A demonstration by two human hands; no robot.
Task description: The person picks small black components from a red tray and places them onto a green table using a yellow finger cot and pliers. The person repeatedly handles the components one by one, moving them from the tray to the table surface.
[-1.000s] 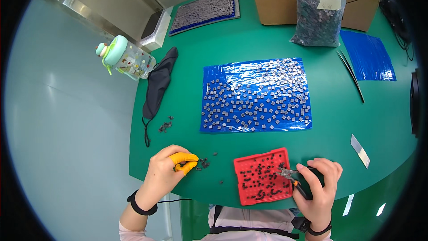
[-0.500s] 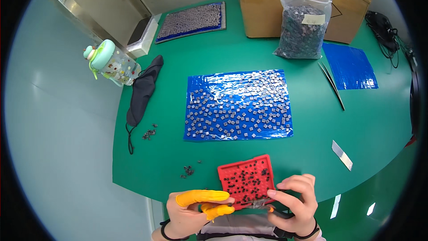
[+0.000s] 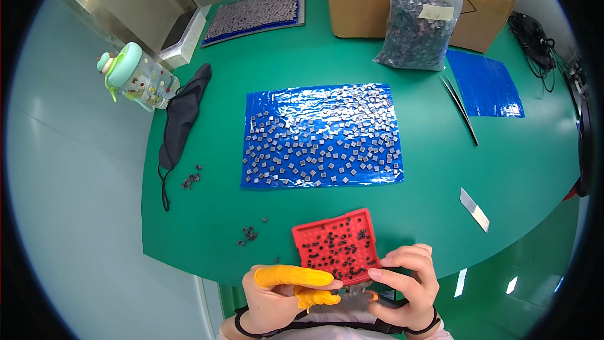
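My left hand (image 3: 277,302), with yellow finger covers on two fingers, pinches a tiny dark piece (image 3: 336,292) just off the near edge of a red tray (image 3: 301,239). Many small black parts lie scattered over the tray's dimpled floor. My right hand (image 3: 409,286) is curled around a slim tool (image 3: 384,301) with an orange and dark grip; the palm hides most of it, so its kind is unclear. The right fingertips come close to the tray's near right corner. Between the hands, a greyish clear part (image 3: 355,289) shows at the tray's near edge.
Beyond the tray, a blue sheet (image 3: 264,182) bears many small metallic squares. Loose dark bits (image 3: 250,234) lie to the left. A blade (image 3: 474,210) and tweezers (image 3: 461,111) lie at right. A bottle (image 3: 141,79), dark pouch (image 3: 182,119), filled zip bag (image 3: 416,38) and carton (image 3: 352,6) stand farther off.
The whole view has shifted, so the table's things appear farther left and higher. My left fingertips have moved right along the tray's near edge, closer to my right hand.
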